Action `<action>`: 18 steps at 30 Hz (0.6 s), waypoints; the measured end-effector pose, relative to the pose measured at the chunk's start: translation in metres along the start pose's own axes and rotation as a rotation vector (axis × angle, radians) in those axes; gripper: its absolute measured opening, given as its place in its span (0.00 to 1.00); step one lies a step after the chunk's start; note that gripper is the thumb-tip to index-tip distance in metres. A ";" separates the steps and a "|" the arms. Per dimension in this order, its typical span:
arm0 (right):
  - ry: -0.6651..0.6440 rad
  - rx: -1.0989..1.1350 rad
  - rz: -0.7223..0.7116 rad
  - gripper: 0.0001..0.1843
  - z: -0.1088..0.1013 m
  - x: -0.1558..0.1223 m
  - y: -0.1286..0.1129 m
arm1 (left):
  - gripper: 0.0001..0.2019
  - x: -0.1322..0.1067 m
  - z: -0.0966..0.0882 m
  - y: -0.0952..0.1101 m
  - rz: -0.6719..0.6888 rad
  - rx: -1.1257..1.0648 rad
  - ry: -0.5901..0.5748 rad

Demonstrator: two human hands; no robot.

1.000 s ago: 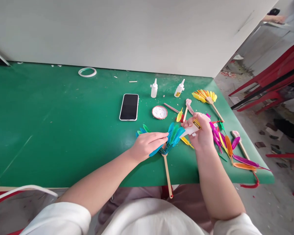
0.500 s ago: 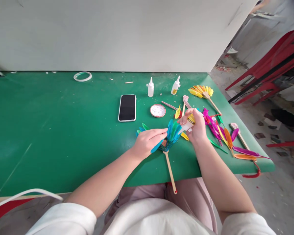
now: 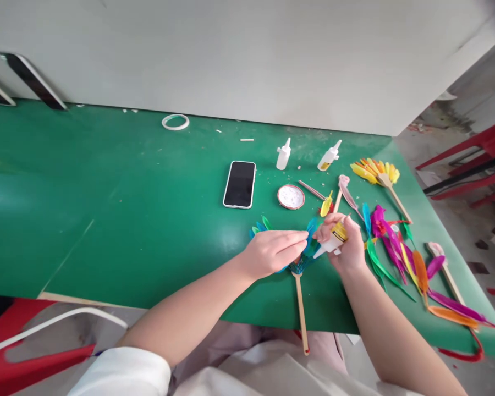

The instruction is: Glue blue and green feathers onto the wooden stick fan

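Further across the blue-green fan [image 3: 312, 247] the left hand [image 3: 268, 254] has been brought since the earlier frame, and the nozzle of the glue bottle [image 3: 332, 242] has been lowered. By the left hand, held flat with straight fingers together, much of the plumage is covered; whether a feather is pinched beneath cannot be told. The white plastic bottle is gripped in the curled right hand [image 3: 348, 246], its tapered tip beside the fan's right-hand feathers. The fan is laid by the near edge of the bench [image 3: 107, 247], past which its slim wooden handle [image 3: 301, 303] juts. Its spread seems mostly built, though whether every feather is fixed cannot be judged. Beyond, a round, shallow dish [image 3: 291, 196] is flecked inside, with a glossy-screened phone [image 3: 239, 185] to its left and two squeeze bottles [image 3: 283, 157] behind. Toward the right edge, a yellow-orange fan [image 3: 373, 170] looks finished, while a pink-topped stick [image 3: 450, 279] and slender loose feathers [image 3: 420, 269] appear unassembled. Near the back edge, a smooth white ring [image 3: 175, 128] is laid.
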State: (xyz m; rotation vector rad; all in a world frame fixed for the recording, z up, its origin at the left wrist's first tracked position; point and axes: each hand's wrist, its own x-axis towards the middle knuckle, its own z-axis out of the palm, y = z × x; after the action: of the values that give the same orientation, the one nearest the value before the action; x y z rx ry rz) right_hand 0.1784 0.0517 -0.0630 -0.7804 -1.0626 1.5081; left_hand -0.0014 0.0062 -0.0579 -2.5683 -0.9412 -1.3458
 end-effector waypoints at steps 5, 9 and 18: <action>-0.025 0.012 -0.012 0.14 0.003 -0.003 0.000 | 0.06 0.002 0.000 -0.002 0.022 0.065 0.043; -0.093 0.037 -0.015 0.13 0.008 -0.007 -0.001 | 0.06 0.000 0.000 -0.004 0.020 0.072 0.061; -0.083 0.021 -0.025 0.12 0.010 -0.008 -0.003 | 0.06 -0.002 -0.001 -0.007 0.011 0.072 0.055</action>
State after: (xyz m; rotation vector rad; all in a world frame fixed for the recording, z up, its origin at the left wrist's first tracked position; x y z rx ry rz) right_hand 0.1723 0.0413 -0.0564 -0.6928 -1.1117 1.5393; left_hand -0.0066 0.0107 -0.0599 -2.4669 -0.9465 -1.3461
